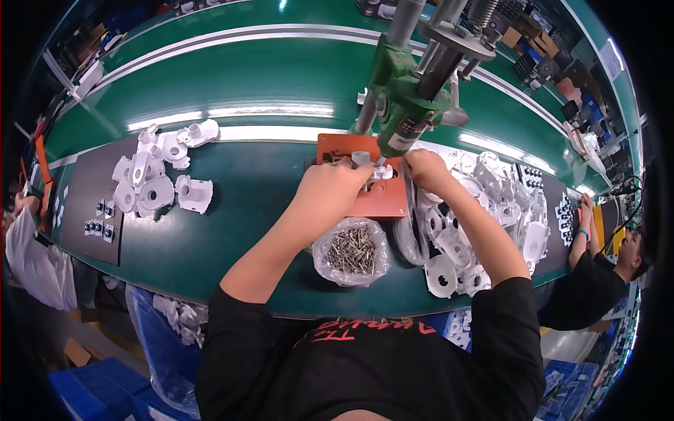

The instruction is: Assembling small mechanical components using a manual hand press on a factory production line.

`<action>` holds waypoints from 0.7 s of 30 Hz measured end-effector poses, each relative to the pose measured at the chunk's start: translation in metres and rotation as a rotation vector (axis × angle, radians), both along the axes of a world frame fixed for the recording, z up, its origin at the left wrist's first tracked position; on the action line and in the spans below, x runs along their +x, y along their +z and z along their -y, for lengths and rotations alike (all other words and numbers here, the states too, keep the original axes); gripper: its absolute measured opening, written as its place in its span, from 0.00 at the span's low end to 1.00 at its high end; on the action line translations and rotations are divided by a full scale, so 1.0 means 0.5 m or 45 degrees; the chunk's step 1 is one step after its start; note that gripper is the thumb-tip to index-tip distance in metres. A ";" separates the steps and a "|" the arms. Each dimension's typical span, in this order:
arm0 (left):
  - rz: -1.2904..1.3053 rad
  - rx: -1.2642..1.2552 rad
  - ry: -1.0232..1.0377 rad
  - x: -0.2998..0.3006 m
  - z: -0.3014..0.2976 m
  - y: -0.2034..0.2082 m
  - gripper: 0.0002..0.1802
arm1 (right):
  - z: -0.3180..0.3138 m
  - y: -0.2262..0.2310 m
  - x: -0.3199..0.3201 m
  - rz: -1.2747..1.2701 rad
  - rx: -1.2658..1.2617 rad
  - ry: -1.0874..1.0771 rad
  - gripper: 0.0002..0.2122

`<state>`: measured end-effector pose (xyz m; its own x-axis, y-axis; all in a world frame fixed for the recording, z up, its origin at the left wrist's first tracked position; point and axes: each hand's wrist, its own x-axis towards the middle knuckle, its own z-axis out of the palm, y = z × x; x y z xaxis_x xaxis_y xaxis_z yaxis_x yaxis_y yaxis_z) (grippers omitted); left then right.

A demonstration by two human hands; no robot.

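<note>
My left hand (335,186) is closed on a white plastic part (380,173) that rests on the orange base plate (379,205) of a green bench press (414,105). The press head stands directly over that plate. Beside the head, at the plate's right edge, my right hand (428,170) has its fingers curled; what they hold, if anything, is hidden. Just in front of the plate sits a clear plastic bag (323,270) of small metal screws or pins (352,250).
White plastic housings (442,274) lie heaped on the right, with a smaller group (154,193) on the left. Small black-and-white parts (108,233) rest on a dark mat at left. A co-worker (590,295) is at the far right; another person's hand (28,203) shows at the far left.
</note>
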<state>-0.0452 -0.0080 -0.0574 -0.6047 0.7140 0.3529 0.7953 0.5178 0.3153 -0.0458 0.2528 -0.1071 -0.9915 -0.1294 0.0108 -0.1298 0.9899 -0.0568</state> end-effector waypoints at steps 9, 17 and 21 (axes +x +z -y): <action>-0.142 0.117 0.051 -0.002 -0.031 -0.038 0.05 | -0.027 0.011 -0.003 -0.149 -0.403 -0.021 0.06; -0.165 0.004 0.004 -0.013 -0.022 -0.062 0.09 | 0.005 0.080 0.006 0.045 -1.144 -0.188 0.08; -0.102 -0.109 -0.025 -0.014 -0.010 -0.047 0.07 | 0.062 0.103 0.025 0.194 -1.249 -0.092 0.06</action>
